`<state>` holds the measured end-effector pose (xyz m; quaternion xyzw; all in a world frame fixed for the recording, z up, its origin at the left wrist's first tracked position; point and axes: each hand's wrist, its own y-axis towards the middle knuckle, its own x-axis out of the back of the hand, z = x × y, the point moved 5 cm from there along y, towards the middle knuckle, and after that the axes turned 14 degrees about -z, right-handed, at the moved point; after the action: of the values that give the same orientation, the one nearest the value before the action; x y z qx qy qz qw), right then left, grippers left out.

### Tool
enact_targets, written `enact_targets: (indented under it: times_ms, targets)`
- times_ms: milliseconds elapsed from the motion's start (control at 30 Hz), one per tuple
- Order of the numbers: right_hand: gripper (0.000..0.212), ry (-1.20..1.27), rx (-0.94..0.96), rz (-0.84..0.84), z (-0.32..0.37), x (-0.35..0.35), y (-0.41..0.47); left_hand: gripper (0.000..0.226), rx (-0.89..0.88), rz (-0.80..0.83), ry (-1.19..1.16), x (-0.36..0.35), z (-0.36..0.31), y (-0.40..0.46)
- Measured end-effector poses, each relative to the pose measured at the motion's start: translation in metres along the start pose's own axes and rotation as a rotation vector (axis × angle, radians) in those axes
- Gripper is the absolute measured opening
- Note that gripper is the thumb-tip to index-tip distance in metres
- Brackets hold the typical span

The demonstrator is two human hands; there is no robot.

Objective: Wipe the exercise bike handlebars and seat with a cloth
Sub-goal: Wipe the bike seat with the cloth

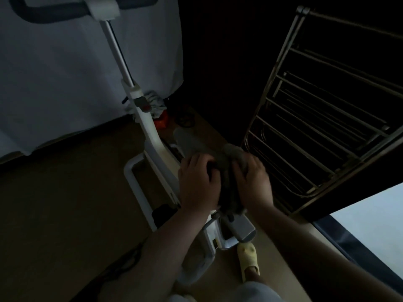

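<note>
Over the bike seat, both hands, left & right, press a dark cloth w/ fingers curled round it (soft, light, bunches easily), so grip by gathered folds.

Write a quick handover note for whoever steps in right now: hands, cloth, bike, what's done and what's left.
Left hand and right hand: both press the grey cloth onto the bike seat, fingers curled over it.
Seat: hidden under cloth and hands.
Handlebars: top left, nothing touching them.
Done: seat wiping under way; how much is unclear in the dim light.
Left: finish the seat, then wipe the handlebars.
</note>
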<state>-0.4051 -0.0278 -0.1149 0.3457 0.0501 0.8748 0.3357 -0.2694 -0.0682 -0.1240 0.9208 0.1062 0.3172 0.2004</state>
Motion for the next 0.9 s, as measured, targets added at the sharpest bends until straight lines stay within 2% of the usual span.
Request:
enact_targets:
  times_ms: [67, 200, 233, 333, 367, 467, 533, 667, 800, 900]
  targets:
    - [0.026, 0.075, -0.218, -0.048, -0.009, -0.002, 0.009, 0.023, -0.006, -0.001, -0.005, 0.000, 0.000, -0.001]
    - [0.043, 0.237, -0.297, -0.182, 0.001, -0.006, -0.034, 0.022, -0.018, -0.022, -0.012, 0.000, 0.004, -0.002]
    - [0.043, 0.258, -0.361, -0.185, -0.006, -0.008, -0.027, 0.022, -0.020, -0.024, -0.011, 0.000, 0.003, -0.001]
    - [0.035, 0.224, -0.722, -0.094, -0.033, -0.014, 0.016, 0.019, -0.025, -0.024, -0.010, 0.001, -0.001, -0.002]
    - [0.036, 0.222, -0.772, -0.096, -0.032, -0.015, 0.015, 0.019, -0.026, -0.026, -0.010, 0.001, 0.000, -0.002]
    - [0.045, 0.301, -0.618, -0.231, -0.005, -0.015, -0.028, 0.024, -0.041, -0.043, -0.027, -0.001, 0.003, 0.000]
    - [0.047, 0.314, -0.585, -0.300, -0.001, -0.013, -0.032, 0.026, -0.048, -0.045, -0.024, -0.002, 0.003, 0.001]
    - [0.033, 0.267, -0.765, -0.247, -0.019, -0.016, 0.002, 0.027, -0.042, -0.047, -0.023, 0.001, -0.001, -0.001]
    - [0.046, 0.255, -0.643, -0.262, -0.006, -0.019, -0.022, 0.028, -0.029, -0.046, -0.031, 0.001, 0.001, 0.000]
    - [0.037, 0.220, -0.823, -0.194, -0.023, -0.017, 0.014, 0.026, -0.018, -0.021, -0.017, 0.001, -0.002, -0.002]
